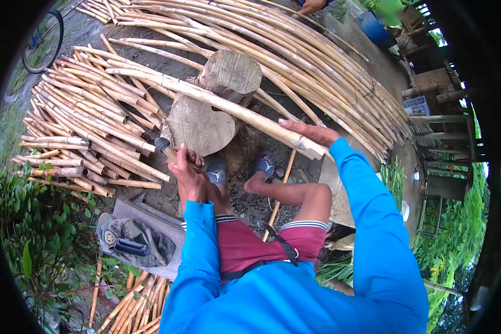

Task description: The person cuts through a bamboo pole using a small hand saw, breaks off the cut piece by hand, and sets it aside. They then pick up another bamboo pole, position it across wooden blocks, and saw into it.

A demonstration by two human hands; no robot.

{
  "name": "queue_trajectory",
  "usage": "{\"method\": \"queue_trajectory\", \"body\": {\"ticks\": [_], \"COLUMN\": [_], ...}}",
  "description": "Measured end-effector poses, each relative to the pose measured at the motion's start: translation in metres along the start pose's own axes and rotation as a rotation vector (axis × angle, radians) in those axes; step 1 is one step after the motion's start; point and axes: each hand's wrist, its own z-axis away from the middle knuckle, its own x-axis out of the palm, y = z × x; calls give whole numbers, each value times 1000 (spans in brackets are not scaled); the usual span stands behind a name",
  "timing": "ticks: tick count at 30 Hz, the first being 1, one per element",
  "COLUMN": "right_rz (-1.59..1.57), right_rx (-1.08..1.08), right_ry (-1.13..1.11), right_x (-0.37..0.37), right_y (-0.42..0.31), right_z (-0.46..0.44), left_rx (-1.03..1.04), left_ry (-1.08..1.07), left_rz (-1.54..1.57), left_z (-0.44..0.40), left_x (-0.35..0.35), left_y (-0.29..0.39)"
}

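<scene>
A long pale bamboo pole (217, 102) slants across two tree-stump blocks, the nearer one (197, 125) showing a flat sawn top. At the pole's near end, my right hand (313, 132) lies along its far side with the thumb stretched out; the fingers beneath are mostly hidden. My left hand (188, 170) is closed around a short tool with a dark end (162, 145), just beside the nearer stump. What kind of tool it is cannot be made out, since my fingers cover much of it.
Cut bamboo pieces (89, 117) are heaped at left, long poles (295, 50) at the top. Another person's hand (313, 6) is at the top edge. A wooden bench (167, 222) bears a camouflage cap (133, 240). A thin stick (284, 183) lies between my legs.
</scene>
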Motion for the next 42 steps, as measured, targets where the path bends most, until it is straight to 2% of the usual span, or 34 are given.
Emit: {"method": "queue_trajectory", "body": {"ticks": [4,7,9,10,11,12,13,14,17,19,20,21,24,26,27,28,30,31,32,36,38,42], "right_rz": [-47,-38,-30,-57,-122,-293,-461,-641,-470,-254,-252,-421,-578,-690,-539,-376,129,343,536,295,384,558], "right_rx": [195,162,155,232,197,173,35,-10,2,105,109,181,223,330,205,5,227,93,59,141,167,-1], "right_ry": [-22,86,56,-13,-55,-59,-119,-247,-253,-181,-180,-174,-182,-422,-414,-214,-64,-167,-83,-184,-189,-36], "right_x": [-7,2,-2,-12,-10,-24,-62,-70,-75,-68,-64,-49,-29,-39,-50,-43,-42,-39,-33,-6,-19,-21], "right_y": [13,11,15,32,28,70,156,175,186,174,162,114,56,40,42,26,-4,-13,-7,-28,-6,-4], "right_z": [-12,-8,-12,-28,-24,-44,-83,-88,-112,-114,-110,-89,-59,-47,-50,-36,-25,-29,-32,-12,-28,-20], "left_rx": [6,21,-10,3,-26,-38,-28,-27,-59,-61,-63,-64,-62,-95,-102,-101,-111,-119,-125,-130,-113,-120], "left_ry": [-34,-14,4,-12,7,-7,-10,-19,2,6,-2,-2,-1,5,4,12,15,8,0,-13,19,58], "left_rz": [24,36,32,14,-15,-4,10,22,65,68,64,67,74,85,86,94,103,111,122,143,156,140], "left_z": [-2,0,-1,-5,-3,-4,-2,-2,-2,-4,-5,-7,-8,-8,-7,-7,-7,-8,-8,-11,-11,-14], "left_x": [-3,0,1,-5,-1,-1,0,2,4,3,3,3,2,2,3,4,7,9,11,12,10,7], "left_y": [-5,-3,-2,-9,-4,-6,-4,-3,-4,-7,-9,-10,-11,-10,-10,-7,-6,-6,-5,-6,-6,-4]}}
